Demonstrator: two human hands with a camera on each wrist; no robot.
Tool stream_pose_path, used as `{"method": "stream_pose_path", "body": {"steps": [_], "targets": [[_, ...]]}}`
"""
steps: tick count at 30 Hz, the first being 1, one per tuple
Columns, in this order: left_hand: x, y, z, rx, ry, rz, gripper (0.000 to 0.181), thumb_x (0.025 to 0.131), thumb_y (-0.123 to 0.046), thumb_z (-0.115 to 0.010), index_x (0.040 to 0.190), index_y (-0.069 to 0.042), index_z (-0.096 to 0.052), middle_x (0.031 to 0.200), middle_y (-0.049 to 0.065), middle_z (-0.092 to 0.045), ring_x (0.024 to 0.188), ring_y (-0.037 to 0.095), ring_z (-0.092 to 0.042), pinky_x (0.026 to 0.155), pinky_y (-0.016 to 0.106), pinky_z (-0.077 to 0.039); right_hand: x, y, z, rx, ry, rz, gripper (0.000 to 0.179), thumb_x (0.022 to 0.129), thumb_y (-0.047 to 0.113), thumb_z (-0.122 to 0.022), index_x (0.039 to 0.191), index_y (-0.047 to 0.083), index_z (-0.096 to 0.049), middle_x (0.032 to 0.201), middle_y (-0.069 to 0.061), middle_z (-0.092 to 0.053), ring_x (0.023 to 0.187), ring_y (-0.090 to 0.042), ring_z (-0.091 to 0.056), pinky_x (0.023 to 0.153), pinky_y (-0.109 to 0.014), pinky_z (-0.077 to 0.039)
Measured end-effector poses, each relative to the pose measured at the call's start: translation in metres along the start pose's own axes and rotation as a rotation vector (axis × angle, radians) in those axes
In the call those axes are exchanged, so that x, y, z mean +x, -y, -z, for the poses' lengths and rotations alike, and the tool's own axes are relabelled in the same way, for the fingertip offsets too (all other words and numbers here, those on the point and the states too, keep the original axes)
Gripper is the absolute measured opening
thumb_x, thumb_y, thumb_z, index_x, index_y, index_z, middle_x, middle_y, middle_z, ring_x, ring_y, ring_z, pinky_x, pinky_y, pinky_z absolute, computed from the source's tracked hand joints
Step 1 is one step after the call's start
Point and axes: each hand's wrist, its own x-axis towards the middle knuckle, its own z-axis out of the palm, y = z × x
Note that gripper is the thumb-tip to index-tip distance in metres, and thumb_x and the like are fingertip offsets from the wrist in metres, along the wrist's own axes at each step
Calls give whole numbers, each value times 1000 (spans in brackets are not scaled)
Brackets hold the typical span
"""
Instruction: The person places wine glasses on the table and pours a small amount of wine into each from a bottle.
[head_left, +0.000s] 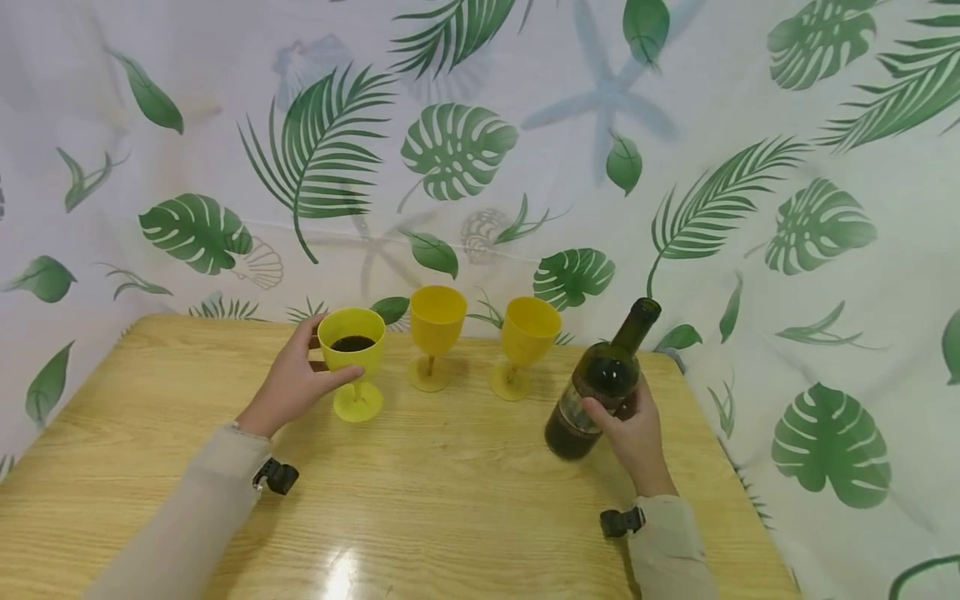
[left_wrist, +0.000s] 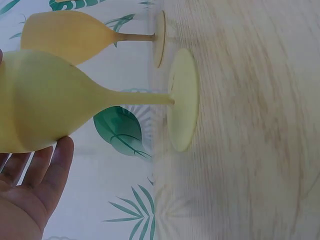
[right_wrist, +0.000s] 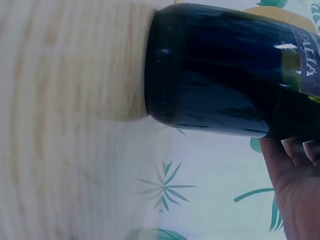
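Note:
My left hand (head_left: 292,387) grips the bowl of a yellow goblet (head_left: 367,358) at the left, thumb across the front and fingers behind. Dark liquid shows inside it. In the left wrist view the stem and round foot (left_wrist: 183,100) of this goblet stand upright, right at the tabletop. At the right, my right hand (head_left: 633,433) holds a dark green wine bottle (head_left: 609,371) around its labelled body. The bottle's neck is uncovered and dark liquid shows through the glass. Its base (right_wrist: 162,67) is close to the wood in the right wrist view.
Two more yellow goblets, a middle one (head_left: 437,329) and a right one (head_left: 529,333), stand between my hands near the table's back edge. The wooden table (head_left: 450,500) meets a leaf-printed cloth (head_left: 480,225) behind and at the right.

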Motion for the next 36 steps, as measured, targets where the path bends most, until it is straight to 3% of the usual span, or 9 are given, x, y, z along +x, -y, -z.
{"method": "stream_pose_path", "body": {"steps": [12,21,26,29,32,34,36], "targets": [[8,2,5,-25,-98,-7,92,91,-37,-81,161,-11,-27,147,15,-46,129,33,-47,104,50,-50,0,0,-1,-19,15,-20,66,92,2,-76,150,12,-46,116,7,-60,96,-9,-57,75,-16,-51],[22,3,-2,-77,-220,-22,93,93,-33,-80,162,-9,-24,154,17,-40,138,35,-42,110,54,-45,-1,2,0,-35,7,-25,67,92,3,-76,151,12,-45,115,9,-59,97,-9,-55,76,-16,-51],[25,5,-5,-81,-237,-38,93,92,-32,-81,162,-8,-24,155,17,-38,138,35,-42,111,56,-45,0,1,1,-32,6,-30,67,92,3,-75,151,11,-45,116,8,-59,97,-10,-55,75,-17,-51],[18,2,-7,-26,-262,-39,96,92,-34,-81,163,-10,-21,157,17,-36,137,36,-43,109,56,-47,0,2,2,-29,4,-29,66,92,4,-75,151,12,-45,118,7,-59,99,-10,-57,77,-16,-51],[7,-2,-10,67,-340,-70,98,91,-33,-82,164,-12,-21,155,18,-36,135,36,-44,105,55,-49,-1,2,2,-28,3,-28,69,91,3,-75,152,11,-44,121,7,-59,101,-9,-58,79,-16,-52],[-3,-6,-15,154,-387,-147,96,89,-27,-85,161,-8,-26,150,21,-39,132,38,-45,102,54,-50,0,3,2,-29,2,-29,69,91,4,-76,152,10,-44,121,7,-59,101,-9,-58,79,-16,-52],[-10,-11,-22,243,-377,-252,87,88,-21,-85,157,-4,-34,146,21,-43,128,38,-47,100,54,-51,0,2,2,-34,5,-25,70,91,4,-75,153,10,-44,122,7,-59,102,-9,-59,80,-16,-52]]}}
